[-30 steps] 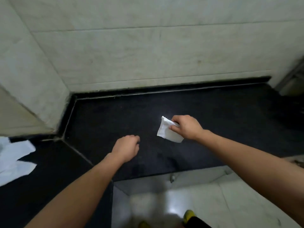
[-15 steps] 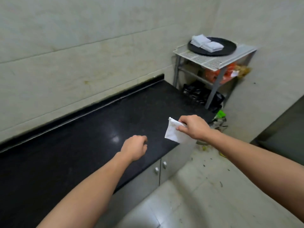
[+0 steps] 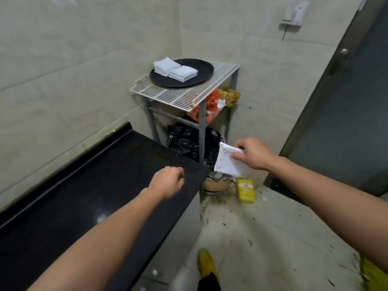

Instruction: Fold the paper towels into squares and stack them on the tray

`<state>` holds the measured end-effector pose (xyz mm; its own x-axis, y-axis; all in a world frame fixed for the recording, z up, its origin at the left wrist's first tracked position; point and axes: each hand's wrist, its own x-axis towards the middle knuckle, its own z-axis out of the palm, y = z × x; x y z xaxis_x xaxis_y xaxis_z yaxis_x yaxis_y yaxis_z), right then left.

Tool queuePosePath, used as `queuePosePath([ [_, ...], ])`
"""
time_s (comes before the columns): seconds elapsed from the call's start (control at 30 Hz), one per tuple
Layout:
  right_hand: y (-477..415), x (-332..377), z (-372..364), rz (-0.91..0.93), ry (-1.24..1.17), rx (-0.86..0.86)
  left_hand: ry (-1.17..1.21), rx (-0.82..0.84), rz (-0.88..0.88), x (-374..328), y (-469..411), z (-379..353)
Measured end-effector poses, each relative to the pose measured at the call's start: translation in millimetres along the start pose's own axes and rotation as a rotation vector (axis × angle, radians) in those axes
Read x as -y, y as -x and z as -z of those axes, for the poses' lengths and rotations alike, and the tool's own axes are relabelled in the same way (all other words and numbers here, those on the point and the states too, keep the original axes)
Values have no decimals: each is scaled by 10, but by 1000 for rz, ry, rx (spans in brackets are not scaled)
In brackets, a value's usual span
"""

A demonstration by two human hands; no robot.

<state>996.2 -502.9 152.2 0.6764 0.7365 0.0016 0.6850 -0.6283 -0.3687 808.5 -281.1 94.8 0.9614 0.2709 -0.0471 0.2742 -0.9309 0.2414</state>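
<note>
My right hand [image 3: 253,153] pinches a folded white paper towel [image 3: 227,162], held in the air past the end of the black counter [image 3: 94,185]. A round black tray [image 3: 201,75] rests on a white wire rack [image 3: 178,95] in the corner, well above and beyond the towel. Two stacks of folded towels [image 3: 175,70] lie side by side on the tray's left part. My left hand [image 3: 168,181] hovers over the counter's right end, fingers loosely curled, holding nothing.
Under the rack are a black rubbish bag [image 3: 186,141], an orange bag [image 3: 210,106] and a pot [image 3: 216,182] on the floor. A yellow packet [image 3: 245,190] lies on the littered tiles. A dark door [image 3: 344,122] stands at right.
My view has swung right from the counter corner to the rack with the tray. My right hand has carried the folded towel off the counter's end; the left hand stayed over the counter.
</note>
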Motion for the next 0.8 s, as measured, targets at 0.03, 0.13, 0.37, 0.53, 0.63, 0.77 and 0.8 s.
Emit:
queuePosePath([
  [0.03,-108,-88,76,5,12,-4,12,-14,-19,-25,-221,4],
  [0.13,-529,-376,307,-32,55,1,65,-31,-21,-76,-925,50],
  [0.37,-1640,-771,1003,12,10,-61,164,-224,6,-42,-2270,636],
  [0.53,-2542,-734,1424,131,-71,-144,240,-380,70,147,-2919,1004],
  [0.63,-3144,-687,1593,206,-120,-135,226,-406,151,262,-3217,1137],
  [0.77,-4013,-603,1770,351,-135,-62,183,-424,294,409,-3687,1246],
  [0.8,-4184,-566,1803,387,-138,-34,180,-432,338,433,-3804,1268],
])
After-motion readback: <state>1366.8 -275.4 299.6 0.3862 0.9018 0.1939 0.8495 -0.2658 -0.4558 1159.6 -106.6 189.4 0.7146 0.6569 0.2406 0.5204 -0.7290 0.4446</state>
